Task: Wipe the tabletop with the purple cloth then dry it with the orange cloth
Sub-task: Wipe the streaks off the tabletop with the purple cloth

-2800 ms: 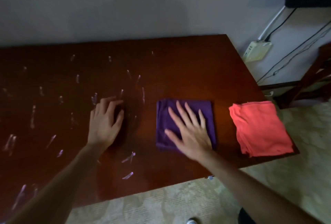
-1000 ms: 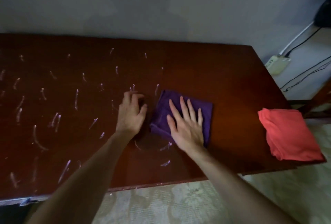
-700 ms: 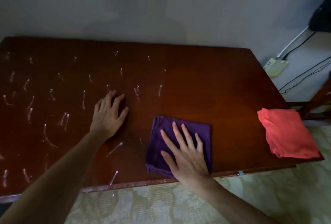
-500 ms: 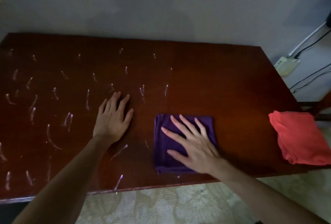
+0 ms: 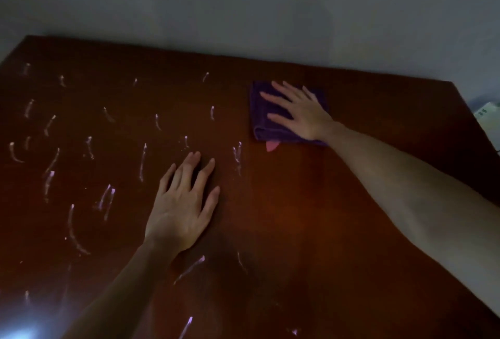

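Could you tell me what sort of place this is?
Probably a room in a home: a dark wooden table against a plain wall, with a white device at the right edge.

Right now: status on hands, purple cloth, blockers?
Right hand flat on folded purple cloth, far side of dark wooden tabletop. Left hand flat on wood. White streaks left; nothing blocking.

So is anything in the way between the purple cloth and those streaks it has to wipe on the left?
No object lies there. The left hand, flat on the tabletop, covers a patch among the streaks; the purple cloth sits farther back right.
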